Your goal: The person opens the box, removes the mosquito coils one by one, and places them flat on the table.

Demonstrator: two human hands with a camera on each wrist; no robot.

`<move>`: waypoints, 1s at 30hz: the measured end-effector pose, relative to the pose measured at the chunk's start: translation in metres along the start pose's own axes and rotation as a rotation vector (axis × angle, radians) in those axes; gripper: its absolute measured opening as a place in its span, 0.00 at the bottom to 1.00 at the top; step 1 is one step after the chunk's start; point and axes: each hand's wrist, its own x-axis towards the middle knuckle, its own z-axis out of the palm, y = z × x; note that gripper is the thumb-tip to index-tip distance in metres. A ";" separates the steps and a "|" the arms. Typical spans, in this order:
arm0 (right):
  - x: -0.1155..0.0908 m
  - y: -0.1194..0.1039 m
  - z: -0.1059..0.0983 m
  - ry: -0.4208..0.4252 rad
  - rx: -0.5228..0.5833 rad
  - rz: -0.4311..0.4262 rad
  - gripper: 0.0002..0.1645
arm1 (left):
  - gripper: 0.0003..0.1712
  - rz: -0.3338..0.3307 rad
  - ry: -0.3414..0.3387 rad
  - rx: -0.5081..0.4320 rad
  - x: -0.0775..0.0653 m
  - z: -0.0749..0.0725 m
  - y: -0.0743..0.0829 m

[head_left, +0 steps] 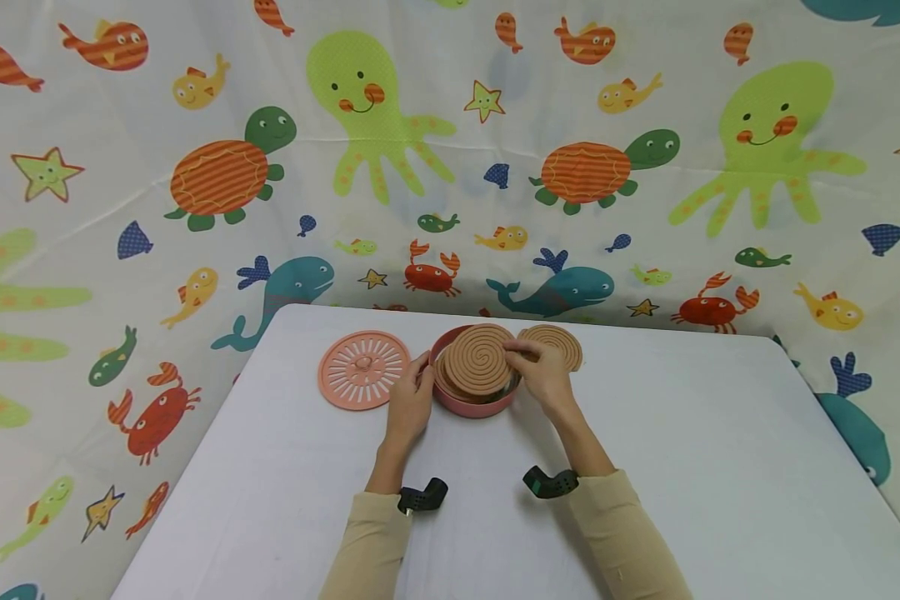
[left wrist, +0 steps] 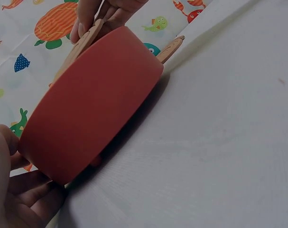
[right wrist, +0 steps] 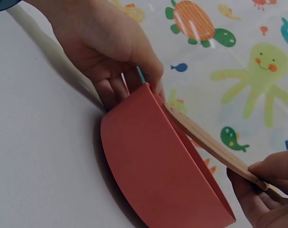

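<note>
A round pink box (head_left: 474, 410) stands on the table in the head view. My left hand (head_left: 411, 406) grips its left side, thumb at the rim and fingers against the wall. Between thumb and fingers, my right hand (head_left: 543, 377) pinches the right edge of a brown mosquito coil (head_left: 480, 358). That coil is tilted over the box mouth, as the right wrist view shows with the held coil (right wrist: 215, 147) near the rim. Beneath it, part of another coil (head_left: 444, 383) shows at the box's left; the rest of the inside is mostly hidden.
A slotted pink lid (head_left: 337, 375) with a small knob lies left of the box. Another brown coil (head_left: 567, 343) lies to the right, behind my right hand. The white table (head_left: 720, 467) ends at a sea-animal print cloth (head_left: 450, 142) at the back.
</note>
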 end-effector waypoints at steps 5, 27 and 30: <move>0.000 0.000 -0.003 0.002 0.021 0.019 0.14 | 0.25 0.009 0.001 0.000 0.000 0.000 0.000; 0.003 -0.002 -0.025 0.089 0.082 -0.038 0.15 | 0.25 -0.002 -0.008 -0.014 0.004 0.000 -0.001; 0.004 0.000 -0.029 0.104 0.054 -0.045 0.14 | 0.25 0.004 -0.008 -0.012 0.004 -0.001 -0.001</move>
